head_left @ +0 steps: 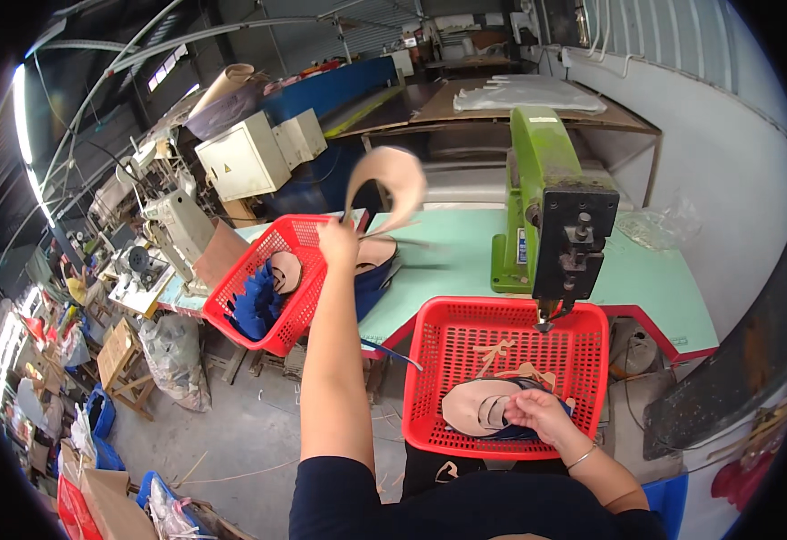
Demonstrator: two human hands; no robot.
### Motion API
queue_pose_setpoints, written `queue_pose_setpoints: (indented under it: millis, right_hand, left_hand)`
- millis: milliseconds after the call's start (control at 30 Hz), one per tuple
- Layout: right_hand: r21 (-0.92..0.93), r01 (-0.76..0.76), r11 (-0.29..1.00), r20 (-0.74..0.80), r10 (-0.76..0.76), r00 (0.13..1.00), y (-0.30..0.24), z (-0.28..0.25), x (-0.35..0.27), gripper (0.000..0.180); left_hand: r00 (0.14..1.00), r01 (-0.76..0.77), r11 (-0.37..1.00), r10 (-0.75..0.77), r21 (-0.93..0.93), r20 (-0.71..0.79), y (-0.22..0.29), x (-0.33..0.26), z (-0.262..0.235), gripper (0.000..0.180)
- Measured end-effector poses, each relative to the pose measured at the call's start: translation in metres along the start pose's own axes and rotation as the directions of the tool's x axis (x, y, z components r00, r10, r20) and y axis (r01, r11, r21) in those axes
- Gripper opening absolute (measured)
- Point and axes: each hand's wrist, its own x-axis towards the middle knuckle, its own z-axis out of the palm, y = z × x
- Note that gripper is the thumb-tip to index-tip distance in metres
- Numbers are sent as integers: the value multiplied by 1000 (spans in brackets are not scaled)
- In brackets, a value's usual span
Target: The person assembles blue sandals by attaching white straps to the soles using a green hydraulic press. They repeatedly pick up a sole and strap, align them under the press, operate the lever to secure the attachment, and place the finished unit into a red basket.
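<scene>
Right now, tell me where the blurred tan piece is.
In the head view, the tan piece is held up by the left hand, above the left red basket.

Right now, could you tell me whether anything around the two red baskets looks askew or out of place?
Yes: the far red basket overhangs the green table at its edge and tilts down, with blue and tan pieces inside. The near red basket sits level. The left hand holds a tan piece raised.

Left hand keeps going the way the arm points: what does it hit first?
Likely the pale cut piece the left hand already holds up; beyond it, the table and boxes behind. Depth is unclear.
</scene>
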Motion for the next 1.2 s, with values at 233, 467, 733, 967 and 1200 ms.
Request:
queue_pose_setpoints:
  millis: [233,467,733,967,1200]
  right_hand:
    - [32,-68,997,-119,71,990,23,-29,-10,17]
    - [-67,57,996,-276,-73,958,34,-41,-7,16]
    - [-841,373,392,-66,-758,649,36,-39,19,11]
    - [-916,382,-121,378,-576,725,47,-61,8,23]
    - [-942,312,-127,328,-550,768,40,-55,2,42]
  left_hand:
    - [878,119,911,-282,395,386,-65,-8,14,29]
    - [873,-487,832,464,266,148,-21,-46,5,21]
    - [-245,53,879,471,-474,847,43,-309,33,36]
    - [-400,697,703,548,-145,734,23,-404,71,65]
    - [-80,251,863,470,-438,879,16,-384,63,23]
